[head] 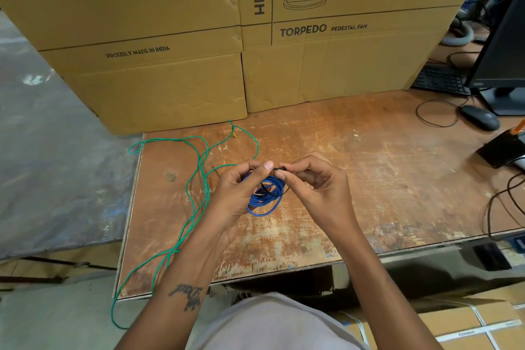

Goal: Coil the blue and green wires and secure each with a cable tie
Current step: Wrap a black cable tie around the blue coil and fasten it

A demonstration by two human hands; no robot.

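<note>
Head view shows the job roughly at its midpoint, judging by how things lie. Largest of the task's things, the green wire [196, 196] sprawls uncoiled well out from the left fingers, looping across the worn wooden table [355, 179] and trailing over its near-left edge toward the floor; coiling it and tying it are both left to do. Smaller, the blue wire [265, 193] is already wound into a compact bundle that hangs just below the fingertips, between the two palms. The left hand [238, 193] has its fingers curled round the bundle's upper-left side, thumb raised at the top, while the right hand [315, 187] pinches something thin and dark at the top of the coil, its thumb and forefinger tips nearly meeting the left thumb. That dark strand is most likely the cable tie [272, 183] (a short black line crosses the blue turns and a tail pokes out beneath the right fingers), so I judge the step in hand to be fastening the blue coil. Whether the tie is threaded through its head or pulled tight is hidden under the fingertips, and no second tie is clearly visible. The green wire's far end near the cardboard boxes [170, 37] carries a tiny yellow bit too small to identify.
</note>
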